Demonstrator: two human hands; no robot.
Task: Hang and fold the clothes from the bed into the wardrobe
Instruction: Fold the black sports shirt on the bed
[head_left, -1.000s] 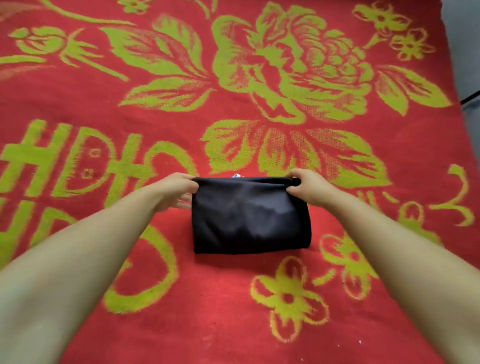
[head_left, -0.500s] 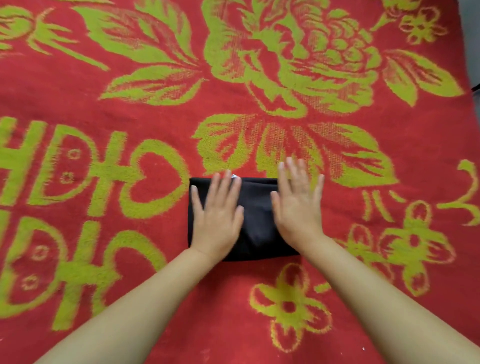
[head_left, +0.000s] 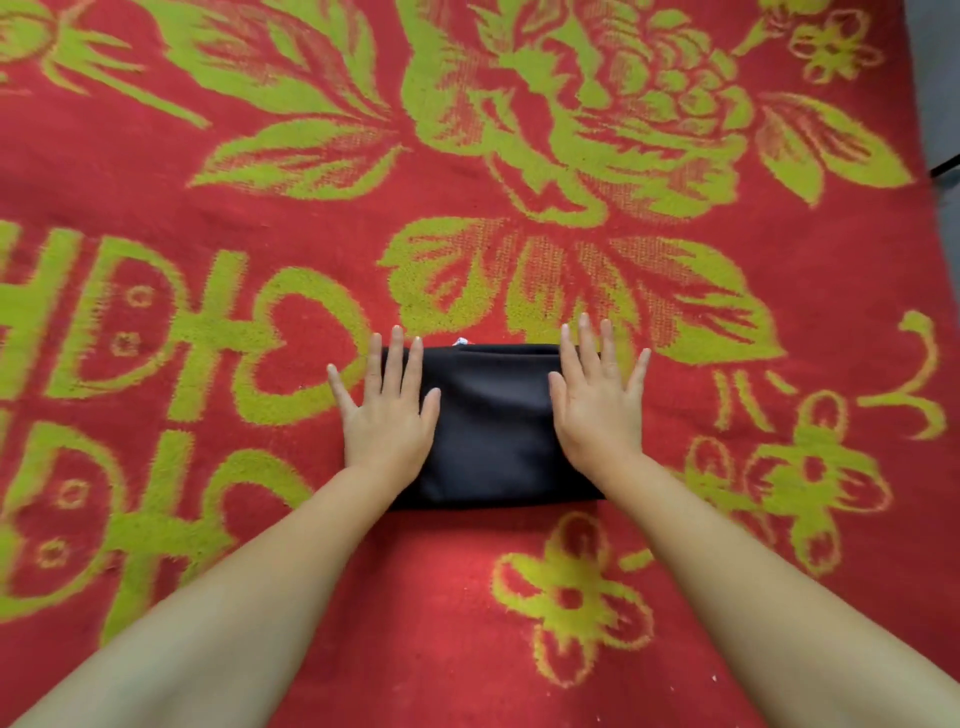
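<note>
Head view, garment: your folded black garment (head_left: 493, 426) lies flat as a compact rectangle on the bed, near the middle of the picture; a small white tag (head_left: 461, 341) peeks out at its far edge
Head view, left hand: your left hand (head_left: 387, 410) lies palm down on the left end of the garment; fingers straight and spread, gripping nothing; the fingertips reach past the far edge, and the little finger lies over the blanket beside the cloth
Head view, right hand: your right hand (head_left: 597, 402) lies palm down on the right end; fingers straight and fanned, holding nothing, only resting flat on the cloth; the fingertips pass the far edge
Head view, between the hands: a bare stretch of black cloth shows between your two thumbs; the hands are apart
Head view, bed: a red blanket (head_left: 467, 623) with yellow-green flowers and characters covers the bed; a grey strip of floor (head_left: 935, 78) shows at the upper right
</note>
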